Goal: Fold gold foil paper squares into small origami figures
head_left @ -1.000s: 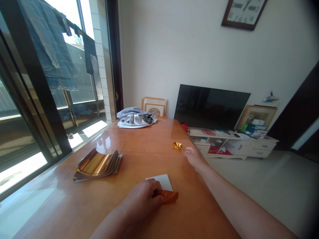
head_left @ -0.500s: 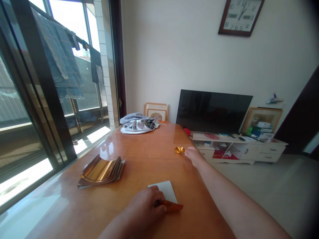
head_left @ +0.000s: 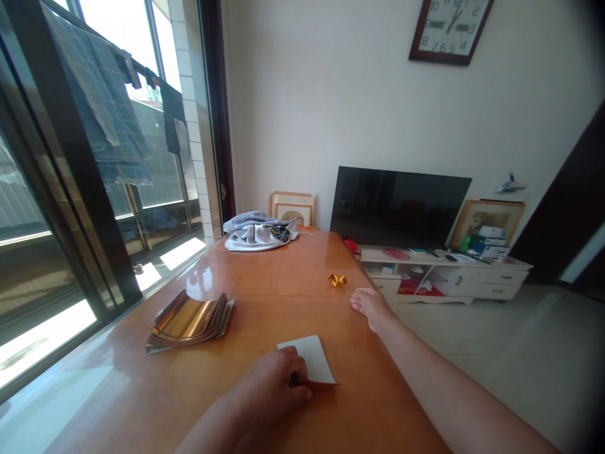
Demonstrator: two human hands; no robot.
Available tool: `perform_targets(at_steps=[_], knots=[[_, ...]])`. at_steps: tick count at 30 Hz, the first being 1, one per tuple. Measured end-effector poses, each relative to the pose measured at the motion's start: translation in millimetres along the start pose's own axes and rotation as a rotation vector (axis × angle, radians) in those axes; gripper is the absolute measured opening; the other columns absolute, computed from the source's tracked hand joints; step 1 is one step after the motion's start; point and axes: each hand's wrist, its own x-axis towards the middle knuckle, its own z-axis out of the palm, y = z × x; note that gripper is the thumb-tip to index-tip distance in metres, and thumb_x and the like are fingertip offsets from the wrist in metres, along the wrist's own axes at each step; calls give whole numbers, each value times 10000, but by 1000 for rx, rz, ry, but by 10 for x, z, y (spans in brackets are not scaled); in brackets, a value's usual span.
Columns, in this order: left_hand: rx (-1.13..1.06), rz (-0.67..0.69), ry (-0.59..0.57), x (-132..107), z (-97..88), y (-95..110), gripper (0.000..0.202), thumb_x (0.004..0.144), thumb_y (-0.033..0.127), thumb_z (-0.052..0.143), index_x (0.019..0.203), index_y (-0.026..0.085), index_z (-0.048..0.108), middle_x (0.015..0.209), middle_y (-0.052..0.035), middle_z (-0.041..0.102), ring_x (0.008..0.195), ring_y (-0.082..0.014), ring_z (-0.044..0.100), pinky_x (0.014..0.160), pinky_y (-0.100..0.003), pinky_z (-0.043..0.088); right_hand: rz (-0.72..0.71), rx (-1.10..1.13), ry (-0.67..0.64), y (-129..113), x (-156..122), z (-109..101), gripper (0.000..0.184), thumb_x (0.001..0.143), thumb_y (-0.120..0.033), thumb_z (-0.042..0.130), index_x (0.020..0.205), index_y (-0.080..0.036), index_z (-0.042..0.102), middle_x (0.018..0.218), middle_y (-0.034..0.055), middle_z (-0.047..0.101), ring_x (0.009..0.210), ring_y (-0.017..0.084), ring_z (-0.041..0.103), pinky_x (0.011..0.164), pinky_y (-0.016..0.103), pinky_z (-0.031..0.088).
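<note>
Since half a second ago, in the head view, the right hand (head_left: pixel 371 307) has drawn slightly back from the folded gold piece (head_left: pixel 337 280), and the orange flap (head_left: pixel 325 384) beside the left hand (head_left: pixel 274 383) has dropped from a broad band to a thin strip. The right hand's fingers are loosely bent and unclenched near the table's right edge, apart from the gold piece, which sits farther in on the table (head_left: pixel 265 309). The left hand pinches the near edge of the pale sheet (head_left: pixel 316 358), lying on the table with the flap along that edge. Left of it lies a curved stack of gold sheets (head_left: pixel 191 320); grey cloth (head_left: pixel 255 236) is heaped at the far end.
</note>
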Motion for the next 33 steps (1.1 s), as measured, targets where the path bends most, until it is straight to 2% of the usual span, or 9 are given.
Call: perform_targets(at_steps=[3, 7, 10, 13, 17, 21, 23, 27, 33], knots=[[41, 14, 3, -19, 1, 14, 63, 718, 265, 676, 745, 216, 648, 895, 5, 635, 748, -149, 555, 614, -233, 381, 24, -37, -121, -48, -342, -47, 176, 903, -313, 624, 983, -160, 661, 913, 45, 691, 822, 159, 666, 715, 279, 543], [99, 68, 43, -22, -8, 67, 24, 755, 203, 622, 733, 211, 623, 883, -6, 635, 767, -151, 576, 644, -231, 393, 18, -91, -326, -167, -890, -114, 153, 821, -307, 667, 901, -178, 683, 853, 29, 708, 767, 150, 654, 659, 253, 494], [136, 95, 62, -6, 2, 119, 55, 805, 216, 594, 773, 218, 639, 917, -21, 642, 803, -163, 594, 675, -236, 410, 4, -136, -430, -243, -1241, -166, 173, 793, -304, 689, 916, -182, 700, 886, 30, 720, 808, 168, 649, 693, 273, 490], [165, 124, 52, 4, 28, 148, 62, 817, 227, 598, 795, 224, 656, 958, -26, 648, 848, -171, 604, 705, -238, 420, -131, -304, -535, -278, -1484, -199, 231, 865, -369, 620, 977, -183, 698, 962, 47, 727, 886, 197, 647, 767, 308, 493], [185, 91, 12, -8, 45, 156, 67, 788, 231, 630, 834, 228, 679, 977, -29, 652, 855, -177, 607, 698, -240, 417, -239, -451, -572, -308, -1726, -186, 371, 833, -433, 685, 1121, -198, 676, 1080, 72, 711, 968, 233, 642, 820, 324, 492], [191, 80, -1, -35, 22, 180, 113, 772, 294, 683, 863, 229, 676, 963, -30, 656, 847, -185, 599, 675, -246, 401, -432, -721, -625, -358, -1908, -150, 330, 746, -414, 777, 1007, -236, 682, 1007, 33, 660, 888, 206, 598, 723, 283, 449], [192, 67, -2, -49, 6, 197, 164, 750, 319, 721, 870, 226, 661, 962, -31, 655, 836, -188, 591, 667, -250, 393, -503, -806, -626, -360, -1947, -147, 262, 738, -346, 778, 947, -232, 669, 972, 23, 639, 884, 196, 572, 718, 272, 427], [179, 43, -16, -76, -22, 210, 315, 673, 369, 804, 883, 216, 626, 952, -29, 644, 808, -185, 572, 647, -250, 384, -562, -845, -630, -302, -1933, -176, 169, 776, -260, 729, 918, -228, 643, 951, 13, 629, 895, 187, 548, 748, 268, 413], [130, 21, -66, -111, -75, 178, 236, 682, 350, 793, 807, 214, 647, 924, -19, 625, 790, -172, 556, 628, -244, 379, -588, -825, -660, -245, -1873, -221, 107, 808, -244, 707, 903, -235, 658, 924, 9, 616, 898, 184, 549, 774, 277, 418]])
